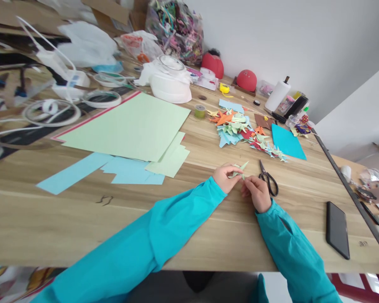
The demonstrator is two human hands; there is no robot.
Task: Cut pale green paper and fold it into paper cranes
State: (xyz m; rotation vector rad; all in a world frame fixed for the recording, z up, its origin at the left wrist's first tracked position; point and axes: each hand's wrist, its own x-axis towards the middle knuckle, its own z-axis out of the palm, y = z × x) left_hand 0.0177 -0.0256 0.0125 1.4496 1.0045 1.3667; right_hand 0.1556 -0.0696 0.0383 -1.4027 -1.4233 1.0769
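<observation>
Between my hands is a small light green origami crane point(245, 166), its pointed tip sticking up. My left hand point(225, 176) pinches it from the left with thumb and fingers. From the right, my right hand point(257, 192) grips its lower edge between thumb and forefinger; the other fingers are curled and partly hidden. Black-handled scissors point(269, 179) lie just beyond my right hand, points facing away. Farther back is a pile of folded paper cranes point(236, 126) in orange, green, red and blue.
To the left lie large light green sheets point(129, 126) and light blue paper strips point(76, 171). A turquoise sheet point(289, 142) is at the back right, a phone point(337, 229) near the right edge. Cables point(50, 112), a white bag point(170, 82) and a tape measure point(224, 88) stand behind.
</observation>
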